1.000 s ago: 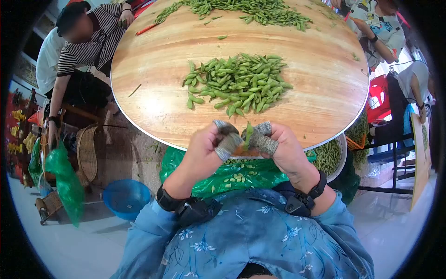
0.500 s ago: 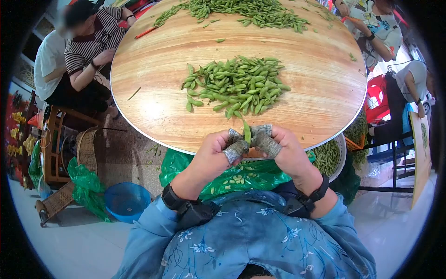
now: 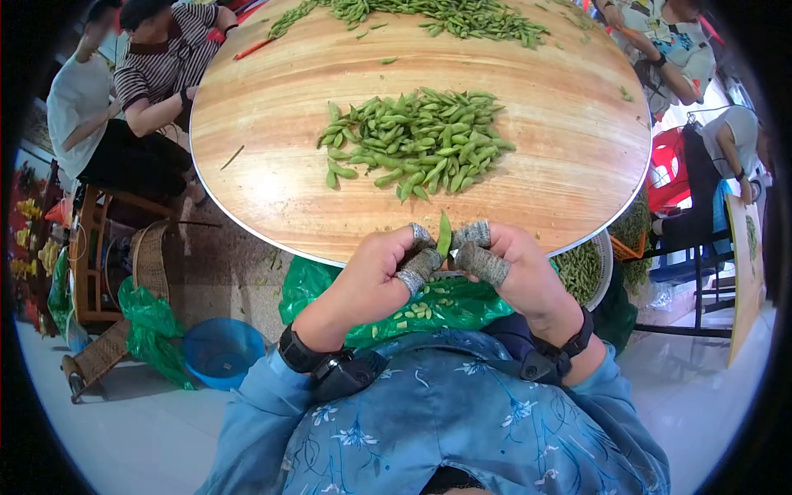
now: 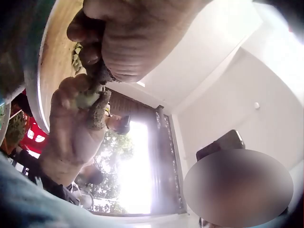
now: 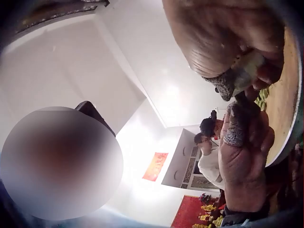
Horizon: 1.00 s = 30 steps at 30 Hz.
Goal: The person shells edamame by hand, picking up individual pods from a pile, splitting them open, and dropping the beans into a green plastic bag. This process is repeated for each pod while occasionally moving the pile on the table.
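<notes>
One green pod [image 3: 445,235] stands nearly upright between the two hands at the table's near edge in the head view. Grey fabric sleeves cover the thumb and forefinger of each hand. The left hand [image 3: 375,268] pinches the pod from its left side. On the other side the right hand [image 3: 516,268] has thumb and forefinger bent together at the pod's lower end; something pale shows in its curled palm in the right wrist view [image 5: 249,71]. A heap of pods [image 3: 425,140] lies on the round wooden table [image 3: 272,107] beyond the hands.
Shelled beans lie on a green plastic bag [image 3: 487,309] below the table edge. A white basket of pods [image 3: 582,272] is at the right, a blue basin [image 3: 223,351] on the floor at left. More pods cover the far table [image 3: 478,21]. Several people sit around.
The pod now rises more clearly between the fingertips, and the hands have shifted slightly right. At the left, the people have changed posture; the green bag there has moved down to the floor since the first frame.
</notes>
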Available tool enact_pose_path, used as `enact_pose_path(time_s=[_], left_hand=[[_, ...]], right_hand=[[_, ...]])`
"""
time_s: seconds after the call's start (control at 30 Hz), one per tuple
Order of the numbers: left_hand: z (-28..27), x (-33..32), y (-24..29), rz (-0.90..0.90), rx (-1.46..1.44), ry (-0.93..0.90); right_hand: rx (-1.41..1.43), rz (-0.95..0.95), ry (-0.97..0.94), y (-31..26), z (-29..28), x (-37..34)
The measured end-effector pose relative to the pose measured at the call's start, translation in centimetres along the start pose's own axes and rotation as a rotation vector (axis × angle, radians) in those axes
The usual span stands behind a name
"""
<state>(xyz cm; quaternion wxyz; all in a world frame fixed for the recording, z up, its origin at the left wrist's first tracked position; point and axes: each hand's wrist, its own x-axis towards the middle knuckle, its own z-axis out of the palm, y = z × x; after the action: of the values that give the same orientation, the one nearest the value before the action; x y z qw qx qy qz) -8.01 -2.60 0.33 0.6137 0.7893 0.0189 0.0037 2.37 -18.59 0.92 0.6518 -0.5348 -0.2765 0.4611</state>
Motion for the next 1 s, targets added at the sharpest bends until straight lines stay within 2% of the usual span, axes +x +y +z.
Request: enact_pose_path(time_s=[0.3,0.43,0.5,0.73,0.93,1.0], left_hand=[[-0.6,0.0,0.7,-0.023,0.168,-0.046],[-0.4,0.0,0.4,-0.037,0.141,-0.065],[-0.3,-0.1,-0.2,0.049,0.123,-0.035],[-0.8,-0.1,0.2,0.001,0.150,-0.104],[0.1,-0.1,0.4,0.041,0.194,0.008],[0.6,-0.2,0.3,0.193,0.718,0.111]], right_hand=[[-0.030,0.057,-0.001,-0.1,0.2,-0.1],[-0.024,0.069,-0.022,0.4,-0.1,0.0],[0.000,0.076,-0.033,0.5,0.0,0.0],[0.030,0.091,-0.008,1.9,0.3,0.7],[0.057,0.146,0.024,1.4,-0.3,0.9],[0.055,0.156,0.028,1.6,-0.5,1.1]])
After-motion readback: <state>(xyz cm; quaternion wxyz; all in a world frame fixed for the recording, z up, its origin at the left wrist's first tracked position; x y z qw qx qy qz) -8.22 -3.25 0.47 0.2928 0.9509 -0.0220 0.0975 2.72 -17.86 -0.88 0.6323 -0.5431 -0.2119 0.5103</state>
